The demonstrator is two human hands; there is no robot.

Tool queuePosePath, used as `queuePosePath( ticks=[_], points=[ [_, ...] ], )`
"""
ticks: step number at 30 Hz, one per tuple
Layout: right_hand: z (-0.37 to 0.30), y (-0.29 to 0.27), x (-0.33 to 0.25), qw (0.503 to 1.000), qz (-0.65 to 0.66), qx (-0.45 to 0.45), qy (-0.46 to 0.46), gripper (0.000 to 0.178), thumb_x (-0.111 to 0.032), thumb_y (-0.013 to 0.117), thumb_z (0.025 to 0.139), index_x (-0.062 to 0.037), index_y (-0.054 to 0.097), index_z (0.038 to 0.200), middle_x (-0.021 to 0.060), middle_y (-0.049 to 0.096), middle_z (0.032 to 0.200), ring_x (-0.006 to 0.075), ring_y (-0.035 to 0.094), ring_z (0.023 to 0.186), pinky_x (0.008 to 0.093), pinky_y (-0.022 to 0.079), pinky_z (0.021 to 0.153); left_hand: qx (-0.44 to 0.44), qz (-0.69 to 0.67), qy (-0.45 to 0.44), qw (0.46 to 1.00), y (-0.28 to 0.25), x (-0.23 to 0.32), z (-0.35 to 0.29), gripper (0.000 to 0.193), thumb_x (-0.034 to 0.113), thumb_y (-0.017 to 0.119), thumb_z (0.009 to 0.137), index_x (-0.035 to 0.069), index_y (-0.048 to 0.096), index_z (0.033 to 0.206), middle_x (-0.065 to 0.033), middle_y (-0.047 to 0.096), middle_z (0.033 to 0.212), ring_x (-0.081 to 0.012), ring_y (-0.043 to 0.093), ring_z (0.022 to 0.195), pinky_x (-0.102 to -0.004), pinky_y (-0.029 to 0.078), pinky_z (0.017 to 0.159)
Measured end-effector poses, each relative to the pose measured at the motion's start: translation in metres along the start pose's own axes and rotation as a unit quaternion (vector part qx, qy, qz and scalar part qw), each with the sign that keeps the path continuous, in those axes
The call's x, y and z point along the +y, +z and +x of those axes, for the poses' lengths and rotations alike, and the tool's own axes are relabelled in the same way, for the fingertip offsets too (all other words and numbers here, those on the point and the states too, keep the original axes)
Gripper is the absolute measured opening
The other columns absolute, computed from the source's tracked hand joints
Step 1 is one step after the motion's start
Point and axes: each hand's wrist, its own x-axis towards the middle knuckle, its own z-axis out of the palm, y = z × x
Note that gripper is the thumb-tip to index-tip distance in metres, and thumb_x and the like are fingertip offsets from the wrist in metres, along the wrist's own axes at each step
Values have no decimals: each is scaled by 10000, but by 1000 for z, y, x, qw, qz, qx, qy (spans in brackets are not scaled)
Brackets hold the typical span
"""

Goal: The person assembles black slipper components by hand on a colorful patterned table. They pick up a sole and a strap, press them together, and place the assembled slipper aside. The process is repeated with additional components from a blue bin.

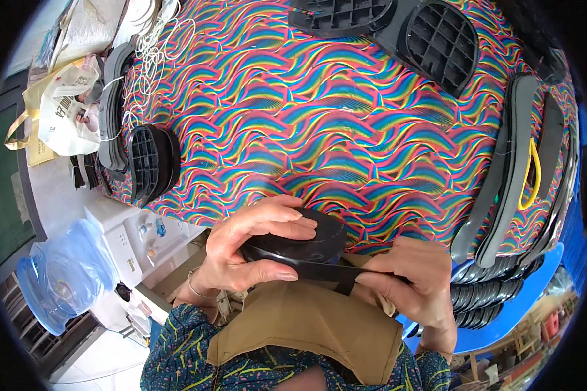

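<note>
Sole (pixel 327 231) by the table edge (pixel 364 240) seems light, firm and a bit bendy, so we'd best grip its sides, while our left hand (pixel 244 244) curls round it and our right hand (pixel 407 280) pinches a thin dark strip (pixel 338 276)

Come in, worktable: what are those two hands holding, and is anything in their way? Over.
Left hand gripping black rounded piece. Right hand pinching black strip along its near edge; joined or separate, cannot tell. Brown cloth close below, not visibly blocking.

The light is bright — shadows soft, right hand (pixel 407 281) slightly blurred, edges bowed.
</note>
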Motion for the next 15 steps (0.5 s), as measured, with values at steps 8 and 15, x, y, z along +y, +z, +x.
queuePosePath(
  ticks=[8, 15],
  points=[
    [12, 2, 16, 997, 53, -16, 54, 153, -62, 794, 722, -17, 723, 849, 97, 685, 758, 249, 636, 646, 343, 482, 564, -21, -3, 5, 1000, -7, -3, 5, 719, 155, 863, 725, -64, 479, 1292, -195, 717, 1047, -327, 664, 1098, -545, 393, 1056],
    [17, 9, 18, 990, 74, -20, 116, 132, -67, 783, 750, -9, 726, 855, 105, 691, 771, 256, 655, 673, 340, 505, 610, -18, -10, -12, 1000, -6, -5, 7, 741, 252, 880, 700, -1, 443, 1242, -235, 722, 915, -406, 685, 1004, -604, 350, 1044]
  ],
)
